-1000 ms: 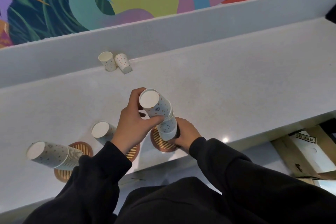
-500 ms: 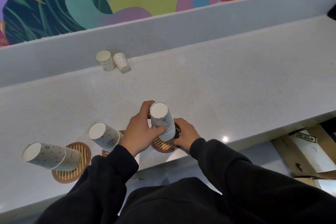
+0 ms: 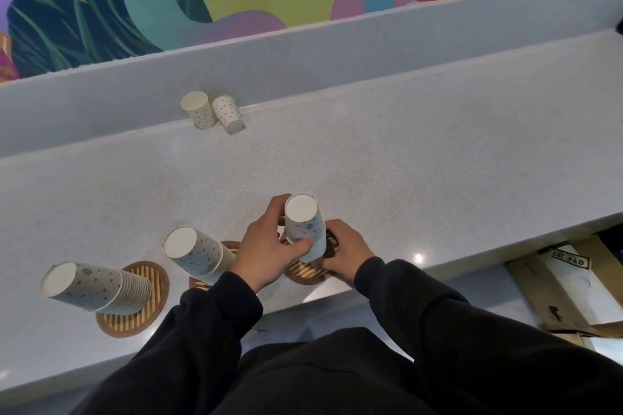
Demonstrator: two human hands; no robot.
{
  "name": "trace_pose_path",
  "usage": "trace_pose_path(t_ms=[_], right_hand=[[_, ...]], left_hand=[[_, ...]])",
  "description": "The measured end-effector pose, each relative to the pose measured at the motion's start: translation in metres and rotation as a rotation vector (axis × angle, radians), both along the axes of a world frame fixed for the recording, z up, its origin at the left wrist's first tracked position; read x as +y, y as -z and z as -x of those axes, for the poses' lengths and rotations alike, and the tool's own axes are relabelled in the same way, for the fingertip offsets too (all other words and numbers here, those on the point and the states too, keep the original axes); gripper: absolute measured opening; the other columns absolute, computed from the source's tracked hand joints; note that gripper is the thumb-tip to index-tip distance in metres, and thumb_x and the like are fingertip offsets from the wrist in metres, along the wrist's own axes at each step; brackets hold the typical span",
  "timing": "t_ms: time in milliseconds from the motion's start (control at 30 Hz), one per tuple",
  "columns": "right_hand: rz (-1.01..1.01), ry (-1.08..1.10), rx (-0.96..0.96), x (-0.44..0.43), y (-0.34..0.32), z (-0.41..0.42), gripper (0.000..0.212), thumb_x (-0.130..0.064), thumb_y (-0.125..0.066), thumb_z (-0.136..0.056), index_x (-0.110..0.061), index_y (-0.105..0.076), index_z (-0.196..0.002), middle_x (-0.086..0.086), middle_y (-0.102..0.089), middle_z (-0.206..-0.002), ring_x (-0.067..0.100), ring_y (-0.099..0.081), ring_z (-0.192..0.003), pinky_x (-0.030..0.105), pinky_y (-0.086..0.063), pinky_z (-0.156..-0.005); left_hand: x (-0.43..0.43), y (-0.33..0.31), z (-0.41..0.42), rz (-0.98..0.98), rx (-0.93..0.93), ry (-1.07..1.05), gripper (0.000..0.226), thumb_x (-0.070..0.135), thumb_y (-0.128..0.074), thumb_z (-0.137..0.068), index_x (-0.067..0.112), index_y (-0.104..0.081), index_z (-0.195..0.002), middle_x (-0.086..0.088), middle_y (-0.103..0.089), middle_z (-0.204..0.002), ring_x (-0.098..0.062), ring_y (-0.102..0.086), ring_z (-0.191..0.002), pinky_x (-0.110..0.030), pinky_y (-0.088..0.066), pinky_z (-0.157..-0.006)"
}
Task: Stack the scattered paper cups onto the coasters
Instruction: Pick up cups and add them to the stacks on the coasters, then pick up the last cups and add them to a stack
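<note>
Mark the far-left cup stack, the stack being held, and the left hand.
far-left cup stack (image 3: 97,288), head view, dotted side wall about midway along the stack.
held cup stack (image 3: 305,227), head view, side of the top cup, just above the thumb.
left hand (image 3: 266,253), head view, back of the hand.

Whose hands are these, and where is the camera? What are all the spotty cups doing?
No machine here: these are a person's two hands, filmed by a camera worn on their head, looking down. On the grey counter, stacks of upside-down spotty cups stand on striped coasters: a left stack, a middle stack and a held stack. The left hand grips the held stack with its fingers; the right hand holds its foot. Two loose cups wait at the back.
</note>
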State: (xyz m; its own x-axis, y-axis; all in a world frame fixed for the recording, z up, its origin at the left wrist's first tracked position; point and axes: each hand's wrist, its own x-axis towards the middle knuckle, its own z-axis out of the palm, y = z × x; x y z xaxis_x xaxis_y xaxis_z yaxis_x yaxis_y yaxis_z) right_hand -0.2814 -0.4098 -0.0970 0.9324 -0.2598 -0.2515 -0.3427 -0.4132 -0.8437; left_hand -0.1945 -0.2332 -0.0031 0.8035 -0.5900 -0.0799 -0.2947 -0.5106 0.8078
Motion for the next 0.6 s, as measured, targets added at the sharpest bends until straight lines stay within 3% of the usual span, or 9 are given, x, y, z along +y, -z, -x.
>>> trace_pose_path(t_ms=[167, 400, 600], right_hand=[[-0.018, 0.001, -0.008, -0.0015, 0.0020, -0.0004, 0.067, -0.025, -0.090, -0.072, -0.036, -0.055, -0.128, -0.016, -0.059, -0.124, 0.007, -0.059, -0.115, 0.032, -0.055, -0.099], [-0.021, -0.025, -0.039, -0.0028, -0.0011, 0.0008, 0.064, -0.037, -0.089, -0.073, -0.041, -0.052, -0.125, -0.014, -0.059, -0.125, 0.008, -0.059, -0.115, 0.030, -0.054, -0.098], [-0.051, -0.033, -0.024, -0.0048, 0.0040, 0.0000, 0.068, -0.036, -0.090, -0.071, -0.038, -0.053, -0.128, -0.015, -0.058, -0.125, 0.007, -0.059, -0.116, 0.031, -0.055, -0.098]], left_hand=[[0.0001, 0.0008, -0.0011, -0.009, -0.007, 0.010, 0.070, 0.038, -0.084, -0.078, 0.048, -0.041, -0.133, 0.032, -0.058, -0.120, 0.015, -0.052, -0.114, -0.016, -0.048, -0.082], [-0.0006, 0.0004, 0.0002, -0.027, -0.036, 0.029, 0.071, 0.042, -0.083, -0.078, 0.049, -0.040, -0.133, 0.028, -0.059, -0.123, 0.003, -0.059, -0.113, -0.021, -0.055, -0.082], [-0.0006, -0.0006, -0.0005, -0.044, -0.028, 0.029, 0.072, 0.044, -0.083, -0.077, 0.050, -0.038, -0.134, 0.029, -0.058, -0.123, 0.006, -0.057, -0.112, -0.030, -0.057, -0.089]])
